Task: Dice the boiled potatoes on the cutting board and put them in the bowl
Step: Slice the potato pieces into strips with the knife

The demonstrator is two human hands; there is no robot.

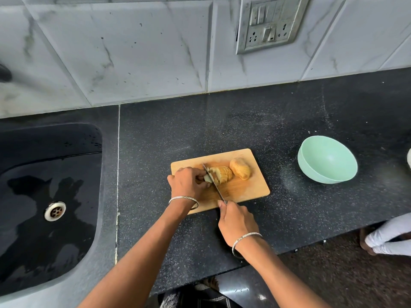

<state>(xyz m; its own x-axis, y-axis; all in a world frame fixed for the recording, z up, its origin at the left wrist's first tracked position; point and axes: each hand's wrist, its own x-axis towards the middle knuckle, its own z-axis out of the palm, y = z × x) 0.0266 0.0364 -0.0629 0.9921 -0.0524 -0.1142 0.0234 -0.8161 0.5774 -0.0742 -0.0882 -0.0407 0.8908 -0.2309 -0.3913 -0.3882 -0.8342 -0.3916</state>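
Potato, boiled, partly sliced (pixel 221 174): lies on the cutting board (pixel 251 190), its uncut end held under the curled fingers (pixel 201 174) of the left hand (pixel 189 182). The cut slices lean together just right of those fingers.
Potato, whole (pixel 240 168): same board, just beside the far end of the slices.
Knife (pixel 213 183): blade down in the sliced potato, right beside the left fingers. The right hand (pixel 236 221) grips the handle, fingers wrapped closed, forefinger toward the blade.
Bowl, pale green (pixel 311 172): on the worktop (pixel 244 121), well right of both hands.
Sink, black, wet (pixel 44 152): well left of the left fingers.
Switch plate (pixel 269 23): on the tiled wall (pixel 133 52) beyond.
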